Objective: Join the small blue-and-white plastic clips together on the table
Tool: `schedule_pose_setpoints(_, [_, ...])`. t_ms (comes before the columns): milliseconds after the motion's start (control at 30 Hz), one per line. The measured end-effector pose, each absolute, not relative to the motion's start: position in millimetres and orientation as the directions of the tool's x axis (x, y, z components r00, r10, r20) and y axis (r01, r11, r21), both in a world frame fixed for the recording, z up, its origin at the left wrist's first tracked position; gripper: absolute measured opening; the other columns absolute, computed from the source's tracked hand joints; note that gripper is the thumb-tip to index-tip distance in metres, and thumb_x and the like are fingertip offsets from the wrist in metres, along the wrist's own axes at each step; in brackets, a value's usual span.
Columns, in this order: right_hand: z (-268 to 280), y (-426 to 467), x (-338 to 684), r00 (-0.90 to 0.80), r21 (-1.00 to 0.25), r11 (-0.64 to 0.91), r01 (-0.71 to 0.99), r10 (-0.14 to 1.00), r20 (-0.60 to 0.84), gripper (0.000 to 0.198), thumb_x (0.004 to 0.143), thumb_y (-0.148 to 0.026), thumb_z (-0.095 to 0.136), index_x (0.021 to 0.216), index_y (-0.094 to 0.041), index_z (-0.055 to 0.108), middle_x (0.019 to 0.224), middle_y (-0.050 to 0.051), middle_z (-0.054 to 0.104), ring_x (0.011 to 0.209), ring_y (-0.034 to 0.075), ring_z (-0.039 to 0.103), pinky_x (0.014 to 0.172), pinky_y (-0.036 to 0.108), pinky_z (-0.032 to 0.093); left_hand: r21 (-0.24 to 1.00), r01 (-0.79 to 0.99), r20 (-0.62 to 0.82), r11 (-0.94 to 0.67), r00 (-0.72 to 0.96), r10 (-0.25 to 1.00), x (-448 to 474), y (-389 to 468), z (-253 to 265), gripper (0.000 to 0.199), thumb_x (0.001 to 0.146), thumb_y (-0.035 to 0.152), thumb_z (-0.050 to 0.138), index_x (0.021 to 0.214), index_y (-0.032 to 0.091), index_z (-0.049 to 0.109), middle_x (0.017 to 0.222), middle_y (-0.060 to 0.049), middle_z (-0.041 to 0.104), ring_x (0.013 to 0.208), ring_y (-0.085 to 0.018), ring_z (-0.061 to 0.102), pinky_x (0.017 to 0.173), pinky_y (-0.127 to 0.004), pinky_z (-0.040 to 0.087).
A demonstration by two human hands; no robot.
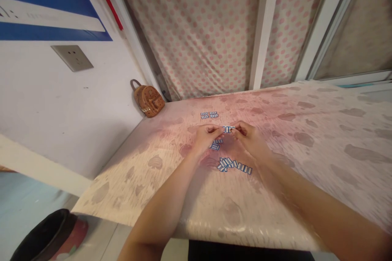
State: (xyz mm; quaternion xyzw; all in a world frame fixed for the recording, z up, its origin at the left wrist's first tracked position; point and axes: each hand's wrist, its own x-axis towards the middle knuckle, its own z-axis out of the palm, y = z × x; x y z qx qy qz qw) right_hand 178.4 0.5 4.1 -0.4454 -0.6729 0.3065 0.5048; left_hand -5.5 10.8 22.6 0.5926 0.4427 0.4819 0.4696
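Above the middle of the table, my left hand (pixel 208 136) and my right hand (pixel 247 135) pinch the two ends of a short row of small blue-edged white pieces (pixel 228 129). Whether the row is one strip or separate pieces, I cannot tell. Just below my left fingers lie more such pieces (pixel 216 145), partly hidden by that hand. Nearer the front edge is a loose, overlapping pile of similar pieces (pixel 226 164), trailing off to the right. Beyond my hands, small neat groups of these pieces (pixel 209 115) rest flat.
A patterned cover drapes the table (pixel 147 187). At its back left corner a small brown backpack-shaped bag (pixel 149 100) leans by the wall. A dotted curtain (pixel 199 32) hangs behind. On the floor at lower left stands a dark-rimmed bin (pixel 50 236).
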Motion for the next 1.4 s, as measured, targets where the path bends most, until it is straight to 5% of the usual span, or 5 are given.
schedule_pose_setpoints(133, [3.9, 5.9, 182.7, -0.01, -0.884, 0.414, 0.219, 0.906, 0.422, 0.017, 0.083, -0.037, 0.056, 0.076, -0.021, 0.057, 0.068, 0.0, 0.061, 0.062, 0.015, 0.057, 0.063, 0.03, 0.045, 0.873, 0.429, 0.227, -0.234, 0.068, 0.972, -42.8, 23.9, 25.7, 0.014, 0.076, 0.019, 0.069, 0.087, 0.014, 0.075, 0.087, -0.007, 0.075, 0.079, -0.016, 0.067, 0.073, -0.024, 0.051])
schedule_pose_setpoints(267, [2.8, 8.7, 184.0, 0.01, -0.892, 0.411, 0.188, 0.907, 0.42, 0.017, 0.081, -0.037, 0.057, 0.074, -0.021, 0.057, 0.064, 0.0, 0.06, 0.06, 0.016, 0.057, 0.061, 0.03, 0.045, 0.666, 0.742, 0.039, -0.077, 0.068, 0.997, -78.4, 31.1, 22.8, 0.009, 0.067, 0.014, 0.072, 0.075, 0.014, 0.073, 0.071, -0.002, 0.07, 0.069, -0.015, 0.064, 0.064, -0.022, 0.047])
schedule_pose_setpoints(700, [3.2, 6.9, 182.2, 0.007, -0.889, 0.409, 0.207, 0.908, 0.419, 0.017, 0.082, -0.036, 0.057, 0.074, -0.021, 0.057, 0.066, 0.0, 0.061, 0.06, 0.015, 0.057, 0.062, 0.03, 0.043, 0.748, 0.656, -0.055, -0.101, 0.212, 0.976, -77.8, 36.3, 6.4, 0.006, 0.063, 0.012, 0.071, 0.069, 0.014, 0.07, 0.064, 0.0, 0.067, 0.062, -0.013, 0.061, 0.058, -0.02, 0.043])
schedule_pose_setpoints(967, [1.8, 5.2, 182.5, 0.015, -0.88, 0.397, 0.261, 0.91, 0.415, 0.015, 0.083, -0.034, 0.055, 0.075, -0.022, 0.056, 0.067, 0.0, 0.061, 0.062, 0.015, 0.057, 0.063, 0.029, 0.043, 0.87, 0.484, 0.089, -0.092, 0.029, 0.996, -83.5, 39.9, 18.5, 0.006, 0.068, 0.01, 0.069, 0.071, 0.015, 0.067, 0.068, -0.003, 0.07, 0.064, -0.014, 0.065, 0.062, -0.022, 0.046])
schedule_pose_setpoints(1400, [0.5, 4.7, 180.3, 0.006, -0.882, 0.4, 0.25, 0.91, 0.415, 0.013, 0.08, -0.035, 0.054, 0.077, -0.023, 0.055, 0.069, 0.001, 0.06, 0.063, 0.017, 0.056, 0.061, 0.03, 0.043, 0.703, 0.711, 0.119, -0.025, -0.082, 0.989, -82.4, 43.1, 14.1, 0.011, 0.075, 0.013, 0.062, 0.071, 0.014, 0.073, 0.073, -0.005, 0.073, 0.073, -0.016, 0.066, 0.064, -0.022, 0.043])
